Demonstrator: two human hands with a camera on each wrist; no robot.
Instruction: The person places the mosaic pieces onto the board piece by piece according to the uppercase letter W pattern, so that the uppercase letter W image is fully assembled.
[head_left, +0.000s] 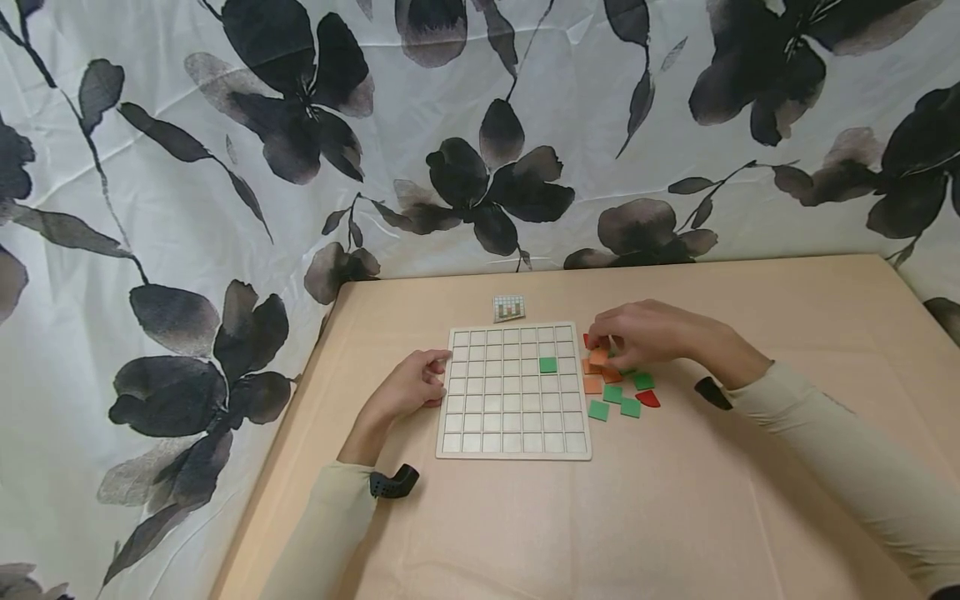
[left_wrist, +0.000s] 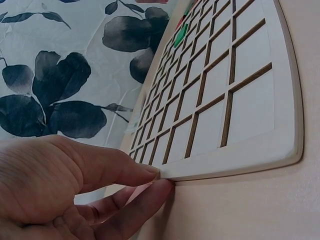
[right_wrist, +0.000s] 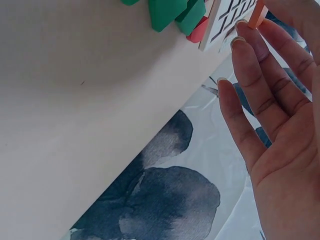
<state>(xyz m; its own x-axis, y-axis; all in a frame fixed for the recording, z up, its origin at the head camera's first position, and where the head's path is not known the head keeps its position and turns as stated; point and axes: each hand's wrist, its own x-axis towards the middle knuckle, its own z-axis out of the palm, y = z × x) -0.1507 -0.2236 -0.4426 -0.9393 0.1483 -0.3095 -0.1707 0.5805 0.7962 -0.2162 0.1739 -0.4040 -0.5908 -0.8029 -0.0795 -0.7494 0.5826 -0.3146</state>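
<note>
A white square board (head_left: 514,455) with a raised grid lies on the table, one green square tile (head_left: 548,365) sitting in a cell at its upper right. At the board's left edge, my left hand (head_left: 408,385) pinches the rim between thumb and fingers, as the left wrist view also shows. My right hand (head_left: 648,332) is over the loose pieces beside the board's right edge. Between its thumb and fingertips it holds an orange square tile (right_wrist: 257,15). Under and around that hand lie orange tiles (head_left: 592,384), green tiles (head_left: 598,410) and red pieces (head_left: 648,399), some partly hidden.
Behind the board stands a small card (head_left: 509,307) with a printed grid. The wooden table (head_left: 510,533) ends at a white cloth (head_left: 420,233) with dark flowers, at the back and left. Dark straps (head_left: 394,482) are on both wrists.
</note>
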